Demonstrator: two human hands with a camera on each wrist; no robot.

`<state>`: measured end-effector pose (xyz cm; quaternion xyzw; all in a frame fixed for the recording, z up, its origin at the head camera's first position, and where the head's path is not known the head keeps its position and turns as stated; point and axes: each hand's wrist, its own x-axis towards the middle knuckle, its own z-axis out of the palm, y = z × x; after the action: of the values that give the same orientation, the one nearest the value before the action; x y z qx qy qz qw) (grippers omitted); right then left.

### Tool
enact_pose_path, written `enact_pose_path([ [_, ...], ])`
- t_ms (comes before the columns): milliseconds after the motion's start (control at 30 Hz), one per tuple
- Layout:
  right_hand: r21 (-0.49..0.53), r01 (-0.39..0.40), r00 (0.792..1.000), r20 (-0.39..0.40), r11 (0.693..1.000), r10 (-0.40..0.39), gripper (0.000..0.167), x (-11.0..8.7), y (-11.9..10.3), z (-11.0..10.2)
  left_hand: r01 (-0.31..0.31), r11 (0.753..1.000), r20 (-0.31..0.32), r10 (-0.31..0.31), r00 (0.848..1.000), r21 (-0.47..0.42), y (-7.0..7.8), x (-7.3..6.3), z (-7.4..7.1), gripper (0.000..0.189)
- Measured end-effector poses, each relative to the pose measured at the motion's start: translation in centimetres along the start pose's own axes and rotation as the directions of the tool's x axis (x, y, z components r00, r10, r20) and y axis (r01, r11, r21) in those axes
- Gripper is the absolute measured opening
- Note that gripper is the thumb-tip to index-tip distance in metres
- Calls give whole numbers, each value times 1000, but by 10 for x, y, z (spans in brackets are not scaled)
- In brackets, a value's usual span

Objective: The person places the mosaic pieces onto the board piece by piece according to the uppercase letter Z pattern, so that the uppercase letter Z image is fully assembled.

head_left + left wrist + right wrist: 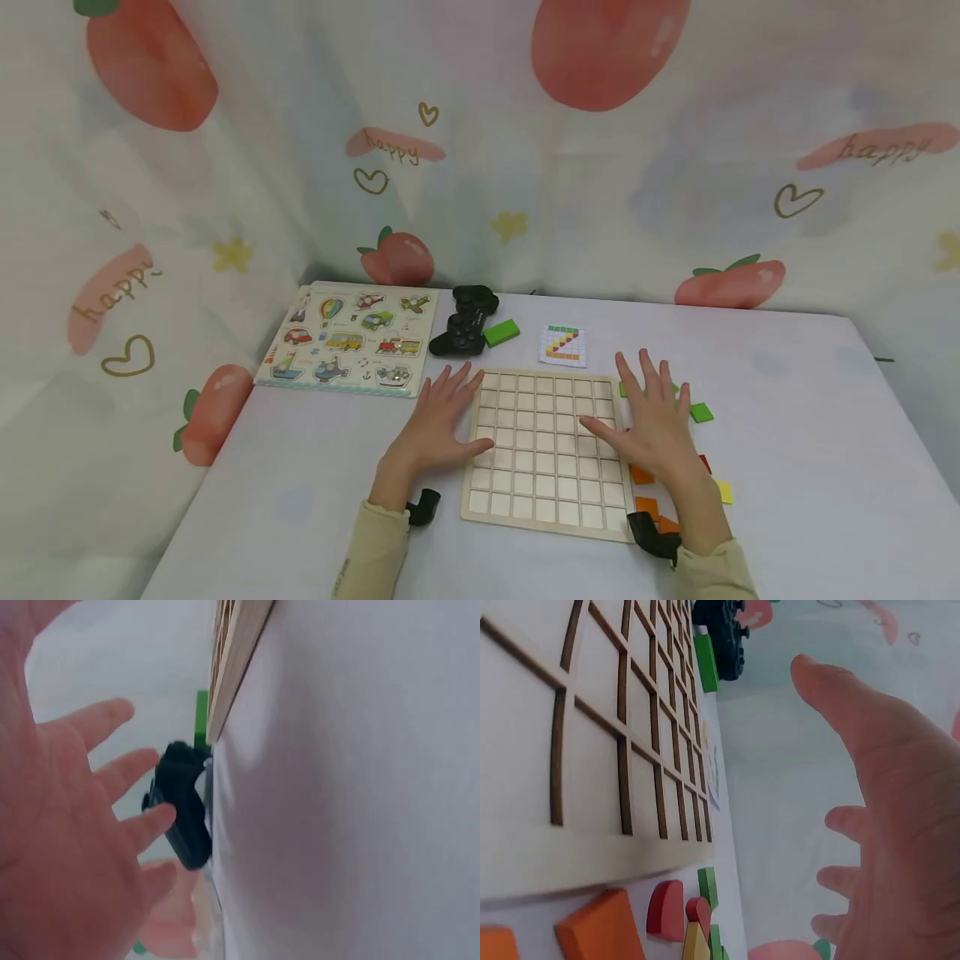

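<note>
A pale wooden grid board (pixel 525 462) lies flat on the white table with bare squares. Over its left edge is my left hand (pixel 435 425), fingers spread and holding nothing; in the left wrist view the hand (pixel 67 847) hangs above the table. My right hand (pixel 656 433) spreads its fingers over the board's right edge, also without anything in it. Beside that edge lie orange pieces (pixel 604 926), red pieces (pixel 665 909), a yellow piece (pixel 724 492) and green pieces (pixel 702 412), partly hidden by the right hand and wrist. Behind the board sits a small coloured pattern card (pixel 563 346).
A picture puzzle board (pixel 300 367) with vehicles lies at the back left. Next to it are a black game controller (pixel 463 323) and a green block (pixel 502 332). A fruit-patterned cloth (pixel 600 200) hangs along the table's back and left sides.
</note>
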<state>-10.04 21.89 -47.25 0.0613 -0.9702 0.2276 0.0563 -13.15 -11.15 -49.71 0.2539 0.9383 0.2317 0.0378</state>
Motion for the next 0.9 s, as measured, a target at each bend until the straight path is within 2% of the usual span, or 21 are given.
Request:
enact_pose_path([
  [167,60,29,999,-30,998,-27,82,1,11,-4,-40,992,11,41,999,-116,-11,-1,-4,95],
  [300,60,35,996,-85,998,-30,62,5,21,-5,-68,984,12,71,997,-165,-17,0,-4,92],
  [400,49,26,996,-88,998,-22,51,11,27,-5,-79,978,15,84,996,-193,-20,0,-3,91],
  [567,41,-44,999,19,998,43,45,23,34,-3,-86,971,15,92,996,-225,-25,0,0,89],
  [700,25,-128,984,127,991,124,44,28,37,-5,-107,966,-4,109,994,-235,-29,0,7,84],
  [800,30,-150,978,149,988,144,42,31,36,-7,-125,966,-19,124,992,-225,-31,1,11,79],
  [900,45,-152,980,139,987,145,41,34,36,-7,-135,967,-27,133,991,-218,-31,1,13,77],
])
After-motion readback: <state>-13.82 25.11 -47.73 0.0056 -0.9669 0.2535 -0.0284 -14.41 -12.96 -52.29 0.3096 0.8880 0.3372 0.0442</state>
